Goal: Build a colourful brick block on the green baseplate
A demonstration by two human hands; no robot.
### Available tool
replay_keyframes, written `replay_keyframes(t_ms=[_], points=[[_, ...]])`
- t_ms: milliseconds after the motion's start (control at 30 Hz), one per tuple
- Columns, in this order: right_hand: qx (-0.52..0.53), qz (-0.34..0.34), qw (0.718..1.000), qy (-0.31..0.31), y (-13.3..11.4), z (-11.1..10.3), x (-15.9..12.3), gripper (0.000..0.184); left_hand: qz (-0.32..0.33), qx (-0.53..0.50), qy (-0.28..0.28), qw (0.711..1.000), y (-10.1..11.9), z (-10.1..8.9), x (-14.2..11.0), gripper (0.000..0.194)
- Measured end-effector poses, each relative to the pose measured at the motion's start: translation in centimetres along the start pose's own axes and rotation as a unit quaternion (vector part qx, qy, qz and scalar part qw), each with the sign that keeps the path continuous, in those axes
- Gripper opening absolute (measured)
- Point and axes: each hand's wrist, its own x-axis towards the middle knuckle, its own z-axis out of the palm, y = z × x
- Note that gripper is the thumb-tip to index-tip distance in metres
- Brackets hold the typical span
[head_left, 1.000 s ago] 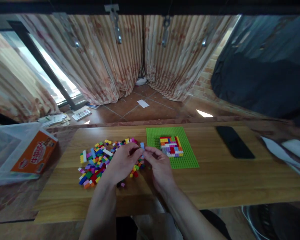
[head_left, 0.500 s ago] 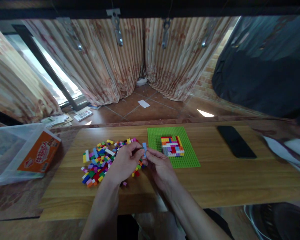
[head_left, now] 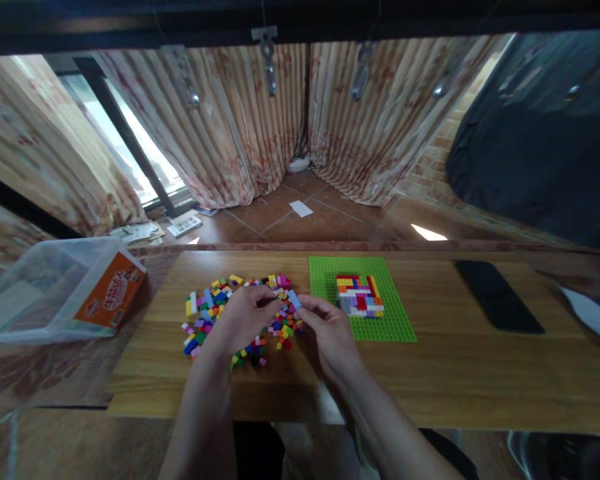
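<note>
A light blue toy brick (head_left: 294, 299) is pinched between the thumb and fingers of my right hand (head_left: 333, 333), raised over the right edge of the loose pile. My left hand (head_left: 245, 323) hovers above the pile of mixed colourful bricks (head_left: 207, 313), its thumb and index finger slightly apart and separate from the blue brick. Nothing shows between those fingers. Right of my hands lies a green baseplate (head_left: 325, 267), bearing a roughly square, multicoloured block of joined bricks (head_left: 360, 296).
On the wooden table (head_left: 460, 373), a black phone (head_left: 497, 295) lies to the right. A clear plastic box (head_left: 65, 287) with an orange label stands at the left. White paper (head_left: 590, 313) is at the far right. Striped curtains (head_left: 230, 127) hang beyond.
My left hand has come away from the light blue brick, which stays in my right hand and now leans more to the left. The whole view has shifted, so the scene sits further right.
</note>
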Motion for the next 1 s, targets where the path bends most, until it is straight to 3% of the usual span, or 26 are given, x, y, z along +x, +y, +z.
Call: replay_keyframes(t_ms=[100,233,433,533,633,767,867,1000], points=[[-0.041,-0.001,0.999,0.008,-0.4,-0.3,-0.1,0.023,-0.029,0.128,0.048,0.99,-0.9,-1.1,0.0,0.03],[-0.059,0.009,0.998,-0.004,-1.0,-1.1,-0.2,0.025,-0.07,0.222,0.064,0.97,-1.1,-1.6,0.0,0.029],[-0.104,-0.036,0.993,-0.033,-2.8,-3.5,-0.3,0.028,-0.122,0.248,0.067,0.959,-0.4,-1.7,-0.2,0.022],[-0.166,-0.07,0.983,-0.01,-4.5,-5.7,-0.2,0.028,-0.14,0.248,0.086,0.955,-0.1,-1.9,-0.2,0.022],[-0.241,-0.116,0.963,0.03,-6.1,-8.6,-0.2,0.032,-0.11,0.242,0.104,0.958,0.6,-1.7,-0.1,0.023],[-0.333,-0.157,0.928,0.052,-7.4,-12.4,-0.4,0.032,-0.001,0.174,0.123,0.977,1.9,0.7,0.4,0.023],[-0.387,-0.196,0.9,0.034,-7.6,-14.0,-0.4,0.028,0.077,0.094,0.088,0.989,3.0,3.9,1.0,0.02],[-0.395,-0.21,0.894,0.011,-6.9,-14.6,0.1,0.024,0.074,0.053,0.058,0.994,3.8,7.7,1.6,0.017]])
